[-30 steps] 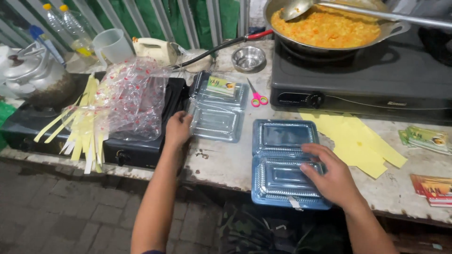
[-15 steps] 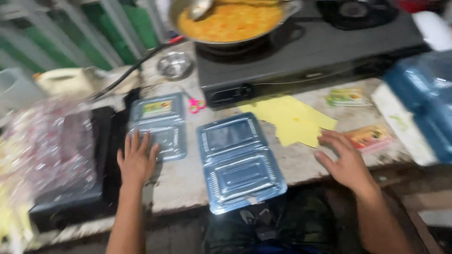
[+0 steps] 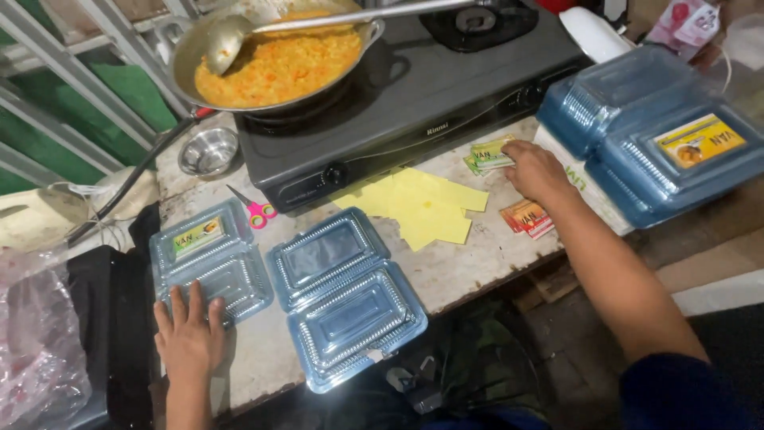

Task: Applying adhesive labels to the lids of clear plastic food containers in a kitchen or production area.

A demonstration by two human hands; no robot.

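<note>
An open clear plastic food box (image 3: 344,296) lies flat on the worn counter in front of me. A second open box (image 3: 208,263) with a printed label card in its lid lies to its left. My left hand (image 3: 191,334) rests flat, fingers spread, on the near edge of that second box. My right hand (image 3: 537,170) reaches right and presses on a small stack of green label cards (image 3: 487,154) by the stove. Red label cards (image 3: 527,216) lie just below that hand.
A black gas stove (image 3: 414,95) carries a pan of orange rice (image 3: 278,64) with a ladle. Yellow paper sheets (image 3: 422,207), pink scissors (image 3: 256,211), a steel bowl (image 3: 208,151), stacked closed boxes (image 3: 660,135) at right, a plastic bag (image 3: 36,334) at left.
My view swung right. My right hand left the open box and travelled right and up to the green label cards. My left hand stayed on the left box.
</note>
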